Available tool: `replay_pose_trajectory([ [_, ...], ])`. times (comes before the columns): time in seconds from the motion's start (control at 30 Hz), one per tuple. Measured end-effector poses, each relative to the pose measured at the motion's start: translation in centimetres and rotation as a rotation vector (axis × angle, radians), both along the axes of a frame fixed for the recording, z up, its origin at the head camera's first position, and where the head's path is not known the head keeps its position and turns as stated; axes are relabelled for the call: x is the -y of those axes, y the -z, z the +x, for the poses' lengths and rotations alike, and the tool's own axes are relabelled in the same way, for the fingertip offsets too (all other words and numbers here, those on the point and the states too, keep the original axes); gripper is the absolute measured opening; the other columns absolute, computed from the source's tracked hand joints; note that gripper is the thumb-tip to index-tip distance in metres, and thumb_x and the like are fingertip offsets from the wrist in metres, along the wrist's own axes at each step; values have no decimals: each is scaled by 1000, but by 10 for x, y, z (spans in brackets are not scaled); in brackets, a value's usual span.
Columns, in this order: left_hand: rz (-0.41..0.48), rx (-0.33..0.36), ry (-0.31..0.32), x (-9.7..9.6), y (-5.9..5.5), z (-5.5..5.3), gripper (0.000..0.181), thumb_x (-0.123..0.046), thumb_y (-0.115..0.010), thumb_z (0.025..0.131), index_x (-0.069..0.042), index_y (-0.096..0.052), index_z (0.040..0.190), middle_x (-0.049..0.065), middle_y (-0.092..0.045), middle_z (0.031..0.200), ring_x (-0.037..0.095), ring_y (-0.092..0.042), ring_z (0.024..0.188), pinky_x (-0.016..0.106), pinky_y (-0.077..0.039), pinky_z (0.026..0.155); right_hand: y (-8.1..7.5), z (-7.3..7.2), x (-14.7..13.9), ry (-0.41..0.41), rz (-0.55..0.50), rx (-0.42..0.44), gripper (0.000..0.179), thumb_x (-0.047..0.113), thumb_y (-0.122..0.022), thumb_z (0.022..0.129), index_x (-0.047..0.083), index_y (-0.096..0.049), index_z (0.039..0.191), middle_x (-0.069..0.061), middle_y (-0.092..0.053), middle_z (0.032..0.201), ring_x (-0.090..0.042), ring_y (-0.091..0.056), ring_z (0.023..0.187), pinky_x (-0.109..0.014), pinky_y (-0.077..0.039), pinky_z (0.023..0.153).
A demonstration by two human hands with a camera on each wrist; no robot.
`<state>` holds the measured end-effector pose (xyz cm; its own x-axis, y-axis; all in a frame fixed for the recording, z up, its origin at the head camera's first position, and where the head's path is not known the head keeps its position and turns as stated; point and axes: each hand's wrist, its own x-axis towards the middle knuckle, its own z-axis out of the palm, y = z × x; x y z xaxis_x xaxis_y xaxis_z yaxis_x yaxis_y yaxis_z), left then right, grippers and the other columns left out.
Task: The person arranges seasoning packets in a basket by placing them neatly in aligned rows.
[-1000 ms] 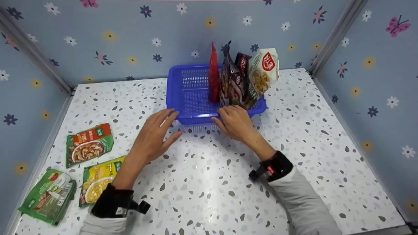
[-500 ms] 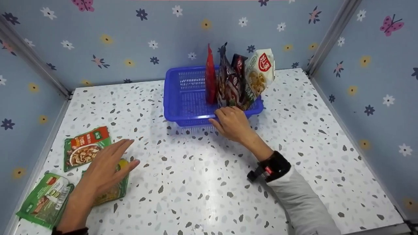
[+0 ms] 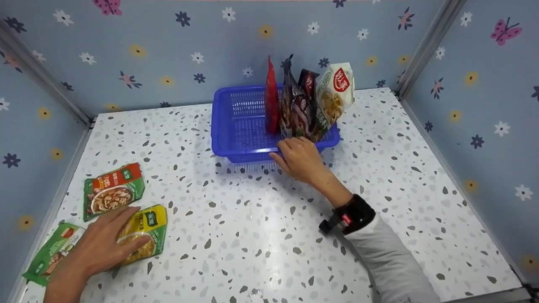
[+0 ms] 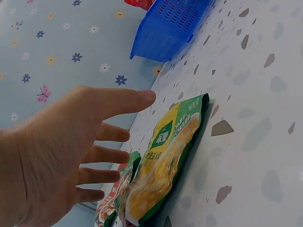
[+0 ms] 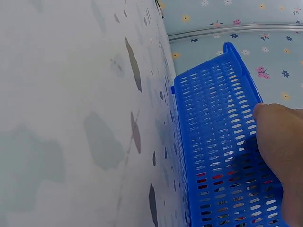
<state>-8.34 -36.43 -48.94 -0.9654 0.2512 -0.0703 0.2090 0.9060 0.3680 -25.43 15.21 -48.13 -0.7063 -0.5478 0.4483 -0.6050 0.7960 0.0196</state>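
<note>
My left hand (image 3: 101,244) is over a yellow-and-green food packet (image 3: 153,227) lying on the table at the left. In the left wrist view its fingers are straight and spread, with the thumb apart, beside the packet's printed face. My right hand (image 3: 301,160) grips the front rim of a blue plastic basket (image 3: 236,152), fingers over the edge and thumb outside; in the right wrist view the thumb lies at the rim. Inside the basket's right half stand a red packet (image 3: 272,101), dark packets (image 3: 297,109) and a white-topped packet (image 3: 334,97).
A red-and-green packet (image 3: 113,191) lies flat behind the left hand. Partly hidden under that hand's outline is a green packet (image 3: 52,254) near the left wall. The speckled table (image 3: 252,235) meets flowered walls (image 3: 168,50) at the back and both sides.
My left hand has left the basket's front left corner and moved left and towards me, over the yellow packet. My right hand has stayed on the basket rim.
</note>
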Motion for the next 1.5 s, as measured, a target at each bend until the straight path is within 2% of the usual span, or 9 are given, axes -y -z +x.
replay_pose_trajectory([
  [0.23,-36,81,-6,5,7,1,95,-62,-81,97,-3,-51,165,36,-54,164,67,-51,145,89,-40,114,1,0,1,-1,7,22,48,48,-54,119,6,-74,112,-13,-82,107,-33,-80,99,-48,-65,97],
  [0.5,-26,62,-4,4,13,-1,101,-64,-87,91,-3,-53,164,36,-52,166,68,-51,145,89,-41,112,3,0,2,-6,2,10,47,48,-55,118,5,-74,110,-13,-82,106,-33,-80,97,-48,-65,97],
  [0.63,-39,56,-15,4,13,-5,104,-66,-88,89,-3,-53,164,39,-51,164,69,-50,144,89,-41,112,3,-1,2,-13,-9,-13,46,46,-56,118,5,-73,108,-13,-81,102,-34,-79,94,-48,-65,92],
  [0.93,-29,126,-57,3,11,-23,117,-71,-90,86,4,-47,166,47,-42,163,72,-41,145,92,-38,112,3,-1,1,-8,-3,-30,45,47,-57,118,5,-72,108,-12,-81,101,-33,-79,93,-48,-65,91],
  [1.2,85,109,-39,2,10,-40,85,-52,-89,97,8,-62,152,45,-55,153,69,-51,140,86,-44,112,3,0,0,-7,-14,-3,46,47,-56,118,6,-73,110,-12,-81,102,-32,-78,93,-47,-65,92],
  [1.27,125,91,-14,1,9,-43,71,-45,-87,100,7,-68,144,38,-66,143,59,-63,130,75,-54,108,2,0,0,-8,-17,-3,46,47,-56,118,6,-73,110,-12,-81,102,-32,-78,93,-47,-65,92],
  [1.33,171,74,21,0,6,-46,51,-36,-85,103,4,-74,133,25,-74,127,39,-71,116,55,-61,99,2,0,0,-9,-17,-2,46,47,-56,118,6,-73,110,-12,-81,103,-32,-79,95,-47,-65,93],
  [1.4,213,75,52,-2,3,-49,30,-29,-82,106,-3,-78,122,11,-76,111,19,-69,100,37,-57,85,2,-1,-1,-7,-15,-1,46,47,-56,118,6,-73,111,-13,-82,104,-32,-79,96,-47,-66,93],
  [1.5,285,110,74,-7,-3,-52,11,-24,-77,109,-13,-78,107,0,-70,94,6,-57,81,26,-47,71,2,-1,-1,-4,-14,-2,46,48,-56,118,6,-73,112,-13,-82,105,-32,-80,96,-47,-66,94],
])
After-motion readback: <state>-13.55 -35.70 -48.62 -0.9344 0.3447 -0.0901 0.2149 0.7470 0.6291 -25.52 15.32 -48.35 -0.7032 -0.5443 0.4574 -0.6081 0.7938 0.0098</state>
